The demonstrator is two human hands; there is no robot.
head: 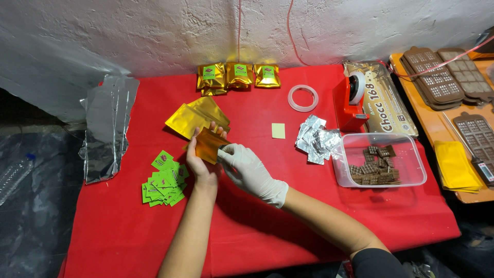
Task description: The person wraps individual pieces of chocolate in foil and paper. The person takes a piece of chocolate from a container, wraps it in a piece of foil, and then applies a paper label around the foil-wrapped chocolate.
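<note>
My bare left hand holds a gold foil pouch upright above the red table. Wearing a white glove, my right hand pinches the pouch's right edge, with something small and silver at its fingertips. More flat gold pouches lie just behind. A heap of green labels sits left of my left wrist. Foil-wrapped pieces are piled to the right. Beside them stands a clear plastic tub with brown chocolate pieces inside.
Three filled, labelled gold pouches stand at the back by the wall. A tape ring, a red tape dispenser, a chocolate package, foil sheets, brown moulds and yellow cloth surround the work area.
</note>
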